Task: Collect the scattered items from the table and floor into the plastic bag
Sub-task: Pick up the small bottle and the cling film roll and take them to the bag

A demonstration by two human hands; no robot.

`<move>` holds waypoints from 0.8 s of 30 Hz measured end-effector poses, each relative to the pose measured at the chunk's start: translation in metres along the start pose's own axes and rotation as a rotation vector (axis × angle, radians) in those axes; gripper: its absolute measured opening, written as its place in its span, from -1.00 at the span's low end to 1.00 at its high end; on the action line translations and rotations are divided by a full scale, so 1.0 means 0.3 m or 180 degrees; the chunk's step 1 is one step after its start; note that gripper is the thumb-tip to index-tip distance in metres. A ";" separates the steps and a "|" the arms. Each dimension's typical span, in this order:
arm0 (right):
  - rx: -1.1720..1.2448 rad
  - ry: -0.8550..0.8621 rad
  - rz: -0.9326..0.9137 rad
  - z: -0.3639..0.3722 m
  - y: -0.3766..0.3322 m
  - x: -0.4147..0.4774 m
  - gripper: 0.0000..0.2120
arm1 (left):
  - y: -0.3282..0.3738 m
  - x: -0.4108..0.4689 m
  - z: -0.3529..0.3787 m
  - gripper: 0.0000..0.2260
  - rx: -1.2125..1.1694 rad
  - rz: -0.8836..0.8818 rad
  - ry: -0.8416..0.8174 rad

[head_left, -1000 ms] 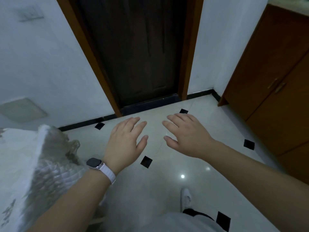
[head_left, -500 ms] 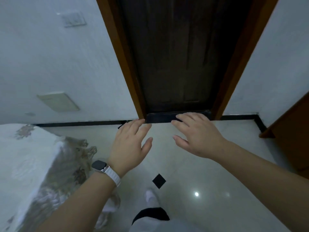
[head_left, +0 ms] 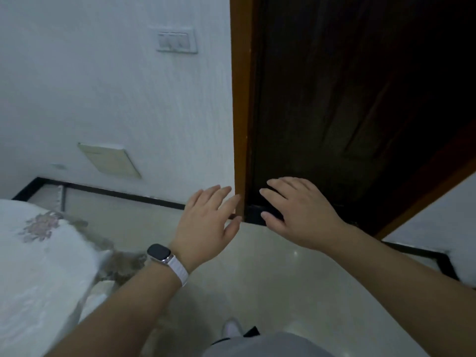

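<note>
My left hand (head_left: 206,225) hangs in the air ahead of me, palm down, fingers straight and empty, with a watch on a white strap at the wrist. My right hand (head_left: 296,210) floats beside it, also palm down with relaxed fingers and nothing in it. A table (head_left: 31,266) under a white cloth with a faded flower print fills the lower left. No plastic bag and no scattered items show in this view.
A dark wooden door (head_left: 347,112) in an orange-brown frame (head_left: 240,112) stands straight ahead. The white wall (head_left: 116,99) carries a switch plate (head_left: 177,42) and a low panel (head_left: 110,161). Glossy pale floor tiles (head_left: 257,279) lie below, and my white shoe (head_left: 231,328) shows.
The view has swung left and up: the brown cabinet has left the frame, the door has slid right, and more wall and table cloth appear. Both hands stay open and empty.
</note>
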State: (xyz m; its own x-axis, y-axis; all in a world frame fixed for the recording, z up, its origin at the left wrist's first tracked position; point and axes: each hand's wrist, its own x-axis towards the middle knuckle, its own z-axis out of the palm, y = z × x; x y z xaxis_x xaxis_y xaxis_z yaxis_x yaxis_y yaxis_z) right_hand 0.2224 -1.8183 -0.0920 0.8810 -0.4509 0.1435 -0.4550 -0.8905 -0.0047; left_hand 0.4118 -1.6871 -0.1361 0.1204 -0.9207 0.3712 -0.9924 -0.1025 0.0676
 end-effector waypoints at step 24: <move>0.0876 0.0355 -0.1854 0.284 0.195 1.331 -0.48 | -0.659 0.517 0.104 -0.59 0.1014 -0.2212 0.0050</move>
State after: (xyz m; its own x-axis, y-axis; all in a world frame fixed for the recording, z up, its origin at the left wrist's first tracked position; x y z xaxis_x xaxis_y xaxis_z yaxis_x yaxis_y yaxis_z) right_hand 0.5587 -2.0558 -0.1194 0.9478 0.1059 0.3008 0.1556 -0.9770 -0.1462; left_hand 0.6258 -1.8215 -0.1208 0.7176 -0.5997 0.3542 -0.6472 -0.7621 0.0209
